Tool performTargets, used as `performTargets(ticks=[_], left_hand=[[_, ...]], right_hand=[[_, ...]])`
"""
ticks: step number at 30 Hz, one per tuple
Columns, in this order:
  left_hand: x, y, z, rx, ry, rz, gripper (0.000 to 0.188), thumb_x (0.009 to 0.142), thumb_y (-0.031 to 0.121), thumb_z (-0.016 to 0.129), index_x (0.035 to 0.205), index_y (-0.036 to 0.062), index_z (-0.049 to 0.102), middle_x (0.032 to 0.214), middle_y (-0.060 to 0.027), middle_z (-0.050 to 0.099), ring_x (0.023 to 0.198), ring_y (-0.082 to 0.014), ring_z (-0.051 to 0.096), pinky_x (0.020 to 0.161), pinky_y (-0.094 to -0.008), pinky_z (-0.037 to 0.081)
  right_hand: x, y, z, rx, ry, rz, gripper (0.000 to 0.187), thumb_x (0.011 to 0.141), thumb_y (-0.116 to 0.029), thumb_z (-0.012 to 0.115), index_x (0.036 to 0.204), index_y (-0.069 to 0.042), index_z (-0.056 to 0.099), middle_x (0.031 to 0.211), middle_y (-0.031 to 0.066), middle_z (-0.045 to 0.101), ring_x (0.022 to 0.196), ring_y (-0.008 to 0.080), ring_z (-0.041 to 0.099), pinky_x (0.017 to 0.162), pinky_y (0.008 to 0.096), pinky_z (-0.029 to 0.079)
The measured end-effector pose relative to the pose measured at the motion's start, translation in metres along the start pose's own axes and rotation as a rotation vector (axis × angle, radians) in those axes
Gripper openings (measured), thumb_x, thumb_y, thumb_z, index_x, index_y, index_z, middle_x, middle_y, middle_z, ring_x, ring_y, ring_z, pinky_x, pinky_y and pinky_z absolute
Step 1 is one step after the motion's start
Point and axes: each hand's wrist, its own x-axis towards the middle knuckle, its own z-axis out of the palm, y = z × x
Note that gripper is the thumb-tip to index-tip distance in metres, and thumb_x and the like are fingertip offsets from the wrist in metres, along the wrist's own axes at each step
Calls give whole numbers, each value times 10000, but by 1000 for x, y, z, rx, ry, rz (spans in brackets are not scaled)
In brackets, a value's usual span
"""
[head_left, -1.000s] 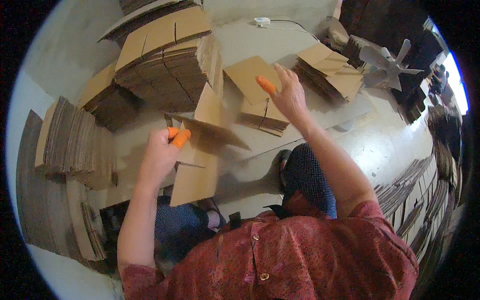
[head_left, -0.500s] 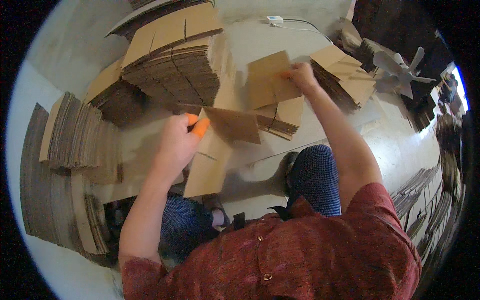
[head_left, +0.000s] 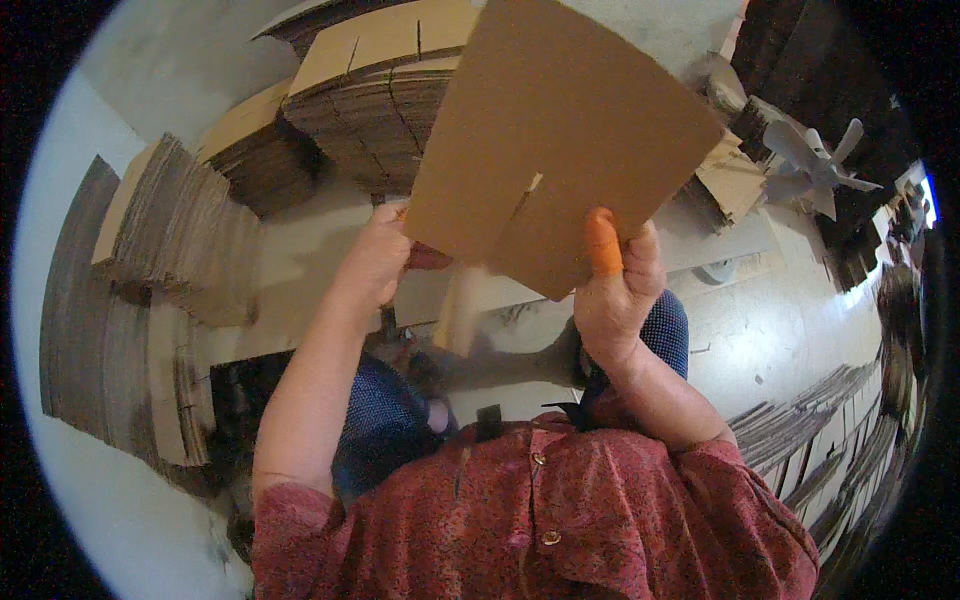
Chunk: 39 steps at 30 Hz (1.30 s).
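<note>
A flat brown cardboard sheet (head_left: 570, 110) with a narrow slit near its lower edge is raised in front of me. My right hand (head_left: 622, 285) grips its lower right edge, the orange-covered thumb lying on the near face. At the sheet's left edge, my left hand (head_left: 378, 255) is closed on a cardboard divider, most of which the sheet hides. A blurred tan flap (head_left: 456, 315) shows below, apparently part of that divider. The left fingertips are partly covered by the sheet.
Tall stacks of slotted cardboard (head_left: 375, 100) stand at the back left, with more upright stacks (head_left: 160, 215) along the left wall. A smaller pile (head_left: 728, 180) lies at right, beside a fan with pale blades (head_left: 820, 165). Cardboard bundles (head_left: 800, 415) lie at lower right.
My right hand has lifted the cardboard sheet from the small pile and brought it nearer, up against the left hand's divider. The stacks sit slightly differently in view as my head has moved.
</note>
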Motion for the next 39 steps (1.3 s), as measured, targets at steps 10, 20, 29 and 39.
performTargets(ticks=[10, 20, 29, 39], left_hand=[[-97, -83, 37, 283, 237, 551, 431, 882, 277, 574, 1243, 54, 501, 1159, -99, 583, 1075, -160, 521, 816, -310, 461], [-73, -100, 40, 737, 397, 765, 247, 849, 64, 571, 1079, -25, 584, 901, -161, 650, 785, -259, 648, 682, -306, 500], [-75, -89, 40, 468, 354, 554, 256, 798, 45, 640, 1051, 28, 606, 897, -154, 658, 808, -216, 647, 704, -313, 494], [-68, -96, 31, 162, 214, 711, 996, 741, 328, 737, 1431, 68, 67, 1452, -129, 176, 1277, -240, 308, 1018, -366, 319]], right_hand=[[-9, 7, 0, -207, -54, 21, 197, 855, 9, 563, 1050, -18, 568, 957, 34, 610, 867, 99, 527, 768, 244, 435], [-21, -12, 1, -386, -293, -160, 149, 788, -12, 614, 931, -32, 577, 707, 128, 608, 541, 283, 562, 500, 328, 433], [-72, 57, -31, -604, -665, 207, 218, 816, -10, 599, 1030, -52, 584, 833, 189, 631, 723, 330, 632, 590, 343, 478], [-3, 8, -37, -663, -439, -241, 453, 858, -212, 573, 1250, -28, 442, 1189, 213, 517, 989, 327, 567, 809, 363, 471]])
